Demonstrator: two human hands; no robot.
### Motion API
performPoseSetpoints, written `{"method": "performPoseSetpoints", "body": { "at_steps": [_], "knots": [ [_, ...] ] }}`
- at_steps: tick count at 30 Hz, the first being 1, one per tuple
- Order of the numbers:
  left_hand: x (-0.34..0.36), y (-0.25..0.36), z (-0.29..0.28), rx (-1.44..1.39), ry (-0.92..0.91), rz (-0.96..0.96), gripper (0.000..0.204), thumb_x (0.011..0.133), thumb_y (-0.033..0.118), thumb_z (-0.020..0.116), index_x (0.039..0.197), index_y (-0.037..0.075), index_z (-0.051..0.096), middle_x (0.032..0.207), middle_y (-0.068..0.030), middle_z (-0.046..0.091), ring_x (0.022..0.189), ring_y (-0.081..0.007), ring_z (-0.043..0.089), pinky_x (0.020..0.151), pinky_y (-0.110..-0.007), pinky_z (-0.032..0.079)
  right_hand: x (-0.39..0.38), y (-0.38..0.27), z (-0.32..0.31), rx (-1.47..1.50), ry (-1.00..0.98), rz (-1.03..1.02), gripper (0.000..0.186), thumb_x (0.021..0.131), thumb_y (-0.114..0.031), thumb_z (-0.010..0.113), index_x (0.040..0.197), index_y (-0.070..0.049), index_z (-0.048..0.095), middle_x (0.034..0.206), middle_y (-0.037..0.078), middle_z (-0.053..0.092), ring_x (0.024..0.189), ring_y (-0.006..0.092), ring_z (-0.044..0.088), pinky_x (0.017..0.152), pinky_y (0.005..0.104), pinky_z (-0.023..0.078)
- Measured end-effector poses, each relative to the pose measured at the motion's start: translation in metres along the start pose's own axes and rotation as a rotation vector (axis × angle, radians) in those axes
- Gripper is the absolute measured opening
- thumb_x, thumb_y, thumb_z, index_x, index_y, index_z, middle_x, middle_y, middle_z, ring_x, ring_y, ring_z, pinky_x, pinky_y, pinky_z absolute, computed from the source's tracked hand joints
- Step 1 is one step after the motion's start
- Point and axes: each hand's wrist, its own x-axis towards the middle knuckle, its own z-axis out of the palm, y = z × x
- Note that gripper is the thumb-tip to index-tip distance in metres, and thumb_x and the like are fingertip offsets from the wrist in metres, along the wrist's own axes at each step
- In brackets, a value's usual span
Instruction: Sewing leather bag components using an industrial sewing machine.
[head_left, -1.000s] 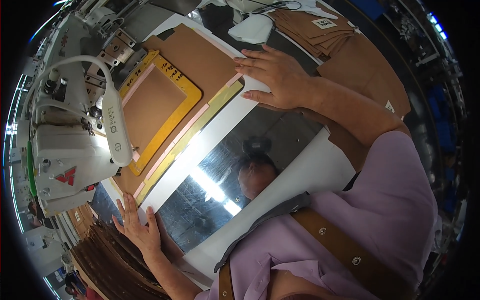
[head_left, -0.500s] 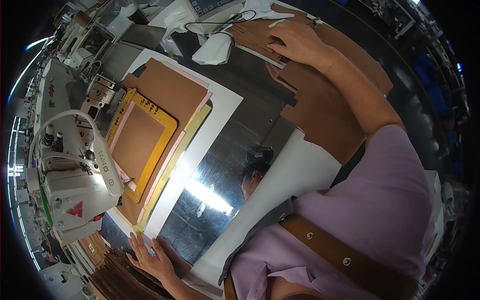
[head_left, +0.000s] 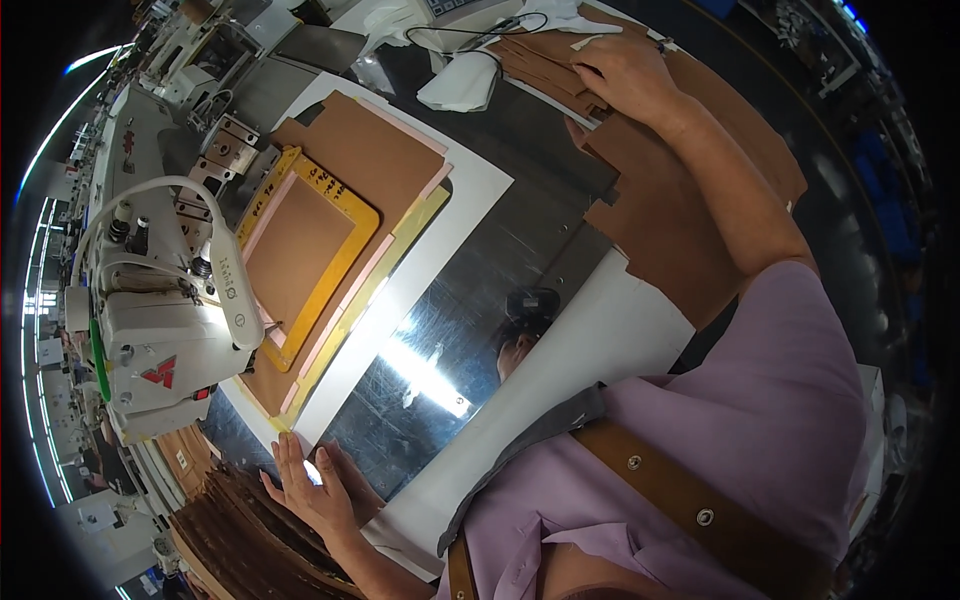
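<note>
My left hand (head_left: 315, 490) rests at the near corner of a white sheet (head_left: 455, 195), its fingers stretched out and nothing held. On that sheet lies a brown leather-like panel (head_left: 375, 130) with pink and yellow edge strips. A yellow frame (head_left: 340, 265) with handwritten marks sits on the panel, under the head of a white sewing machine (head_left: 160, 340). At the far right, my right hand (head_left: 630, 80) bends its fingers closed over the edge of a pile of brown pieces (head_left: 540, 60); its fingertips are partly hidden.
A larger brown piece (head_left: 680, 230) lies below my right forearm, beside a curved white sheet (head_left: 620, 310). A folded white cloth (head_left: 462, 82) and black cable lie near a control panel (head_left: 455, 8). Stacked dark brown pieces (head_left: 240, 540) stand at lower left. The metal tabletop (head_left: 480, 270) reflects light.
The whole view has shifted, so the machine and panel appear farther right and higher. My left hand's fingers are closer together at the sheet's corner. My right hand stays at the brown pile.
</note>
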Motion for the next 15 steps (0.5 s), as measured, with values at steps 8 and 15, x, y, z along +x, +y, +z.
{"method": "performPoseSetpoints", "body": {
  "at_steps": [8, 15],
  "knots": [
    [-0.001, 0.009, 0.003, -0.025, 0.025, 0.001, 0.051, 0.105, 0.042, 0.052, 0.139, 0.005, 0.061, 0.145, -0.0115, 0.061, 0.140, -0.0307, 0.051, 0.122, -0.055, 0.017, 0.000, -0.002, 0.003, 0.007, -0.039, -0.009, 0.013, 0.091, -0.020, 0.064, 0.090, -0.010, 0.072, 0.089, 0.004, 0.069, 0.088, 0.0281, 0.067, 0.077, 0.0427, 0.054],
    [-0.010, 0.007, 0.002, -0.021, 0.022, 0.016, 0.048, 0.106, 0.038, 0.052, 0.141, 0.006, 0.059, 0.145, -0.0132, 0.060, 0.139, -0.0298, 0.052, 0.122, -0.055, 0.018, -0.003, 0.001, 0.005, 0.027, 0.025, -0.029, 0.013, 0.089, -0.020, 0.065, 0.091, -0.009, 0.072, 0.089, 0.005, 0.070, 0.089, 0.0283, 0.067, 0.078, 0.0433, 0.054]
  ]
}}
